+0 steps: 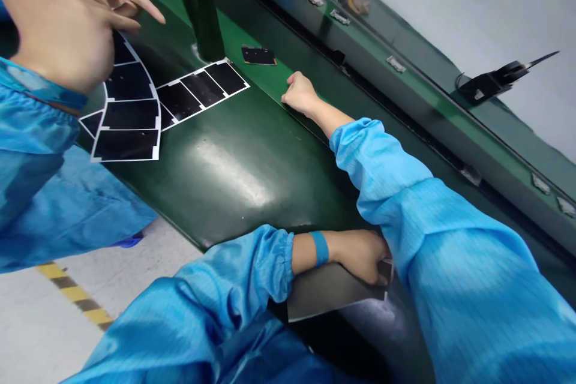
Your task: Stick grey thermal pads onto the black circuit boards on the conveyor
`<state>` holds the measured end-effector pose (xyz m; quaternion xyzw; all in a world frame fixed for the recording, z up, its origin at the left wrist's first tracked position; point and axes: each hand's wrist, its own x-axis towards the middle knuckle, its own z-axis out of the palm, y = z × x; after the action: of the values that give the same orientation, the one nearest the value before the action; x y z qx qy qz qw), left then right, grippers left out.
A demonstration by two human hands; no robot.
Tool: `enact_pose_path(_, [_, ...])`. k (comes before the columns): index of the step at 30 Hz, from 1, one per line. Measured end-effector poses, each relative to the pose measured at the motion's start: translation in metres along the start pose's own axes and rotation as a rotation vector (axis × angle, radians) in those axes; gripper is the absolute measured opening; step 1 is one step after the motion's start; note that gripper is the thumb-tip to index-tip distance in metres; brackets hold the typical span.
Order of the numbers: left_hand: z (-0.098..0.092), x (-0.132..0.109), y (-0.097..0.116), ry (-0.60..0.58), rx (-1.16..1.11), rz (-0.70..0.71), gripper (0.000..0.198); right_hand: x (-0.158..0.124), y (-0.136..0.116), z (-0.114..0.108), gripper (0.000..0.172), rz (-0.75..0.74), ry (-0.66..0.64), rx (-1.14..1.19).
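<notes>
One left hand (pixel 363 255) pinches the end of a gray sheet (pixel 330 293), which stretches leftward from that grip, probably to steady it; well beyond, the right hand (pixel 300 95) curls near a dark card (pixel 258 56), but I cannot tell whether its fingers hold anything

No words, numbers or brand names can be read. A pale patch (pixel 479 95) on the black device (pixel 492 81) is too small to make out; yellow-and-black striped tape (pixel 74 294) marks the floor (pixel 27 318).
</notes>
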<state>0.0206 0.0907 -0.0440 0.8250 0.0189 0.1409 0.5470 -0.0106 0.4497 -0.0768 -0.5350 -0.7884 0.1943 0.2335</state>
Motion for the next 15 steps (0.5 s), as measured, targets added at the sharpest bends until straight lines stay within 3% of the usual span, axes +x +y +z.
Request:
enact_pose_path(4, [-0.001, -0.001, -0.001, -0.003, 0.006, -0.005, 0.026, -0.012, -0.013, -0.01, 0.032, 0.192, -0.04, 0.061])
enact_pose_path(10, [-0.007, -0.003, 0.005, -0.019, -0.04, -0.05, 0.021, -0.025, -0.013, -0.018, 0.031, 0.217, -0.007, 0.196])
enact_pose_path(15, [-0.012, -0.004, 0.01, -0.009, -0.049, -0.069, 0.019, -0.032, -0.011, -0.023, 0.042, 0.241, -0.001, 0.147])
